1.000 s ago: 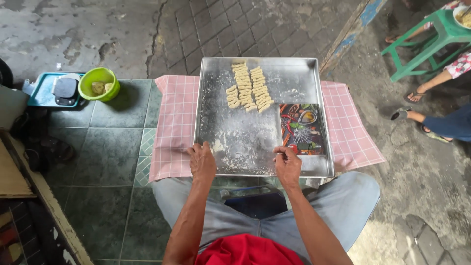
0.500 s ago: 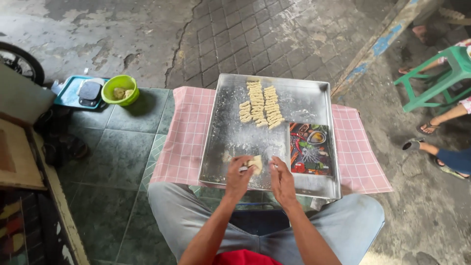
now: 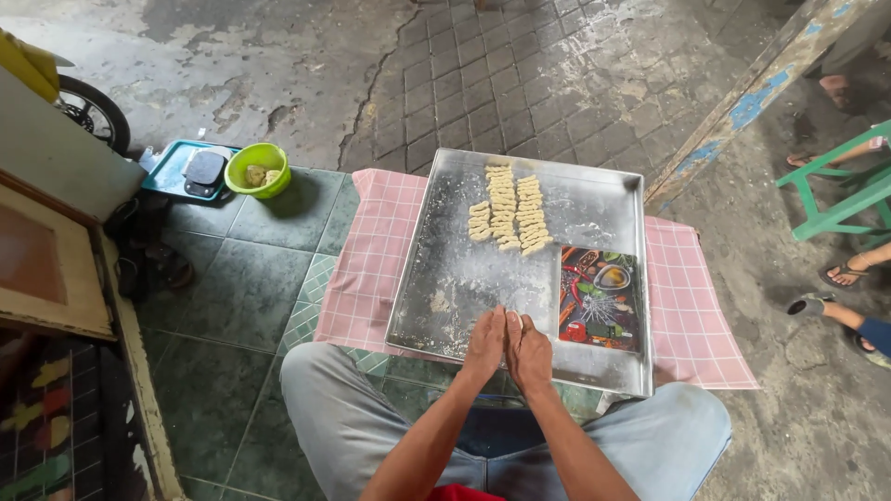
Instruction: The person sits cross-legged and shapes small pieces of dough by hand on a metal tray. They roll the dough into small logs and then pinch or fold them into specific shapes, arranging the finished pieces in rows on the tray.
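- The left hand (image 3: 485, 345) and right hand (image 3: 529, 353) are pressed palm to palm over the near edge of the metal tray (image 3: 445, 269); whether they enclose anything, I cannot tell.
- Beyond the fingertips, rows of dough pieces (image 3: 509, 210) run lengthwise away from the person.
- Just right of the hands lies a colourful cutting mat (image 3: 599, 299).

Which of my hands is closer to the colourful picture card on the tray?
Right. The right hand is just left of the card; the left hand, pressed against it, is farther.
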